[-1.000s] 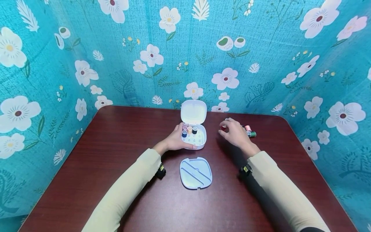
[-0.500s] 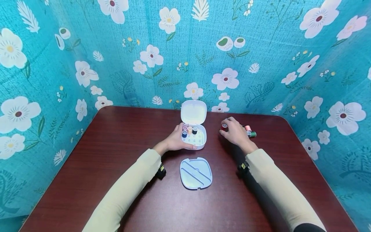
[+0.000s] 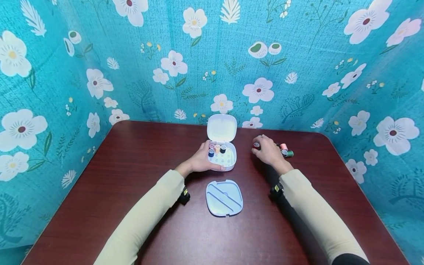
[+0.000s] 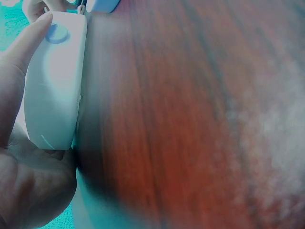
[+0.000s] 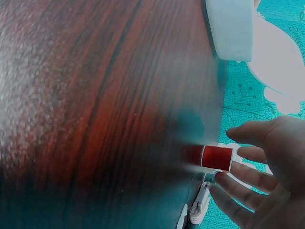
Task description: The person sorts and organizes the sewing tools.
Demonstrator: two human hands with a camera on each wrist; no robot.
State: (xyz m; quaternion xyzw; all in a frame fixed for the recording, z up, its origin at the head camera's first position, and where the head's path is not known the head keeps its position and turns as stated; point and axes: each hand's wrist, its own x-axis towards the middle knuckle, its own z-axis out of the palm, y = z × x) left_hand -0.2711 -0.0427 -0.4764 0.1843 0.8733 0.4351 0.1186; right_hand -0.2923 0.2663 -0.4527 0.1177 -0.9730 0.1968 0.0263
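Observation:
A white hinged thread box (image 3: 228, 165) stands with its lid raised, holding several upright spools, among them a black spool (image 3: 223, 149) and a peach spool (image 3: 217, 148). My left hand (image 3: 201, 159) grips the box from its left, thumb along the front beside a round bluish latch (image 4: 57, 34); its other fingers are mostly hidden. Right of the box, a red thread spool (image 5: 217, 158) stands at the table surface. Around it my right hand (image 3: 267, 150) is spread, with the thumb apart from the spool and the fingers behind it.
A pale blue tray (image 3: 224, 198) with diagonal ridges lies in front of the box. Beyond my right hand lie a green spool (image 3: 289, 153) and a pink spool (image 3: 283, 146). A small whitish bundle (image 5: 200, 202) shows near my right fingers. Floral cloth (image 3: 198, 73) hangs behind the table.
My right hand shifted slightly and its fingers spread a little, showing more of the red spool than a second ago. The left hand and box stay put.

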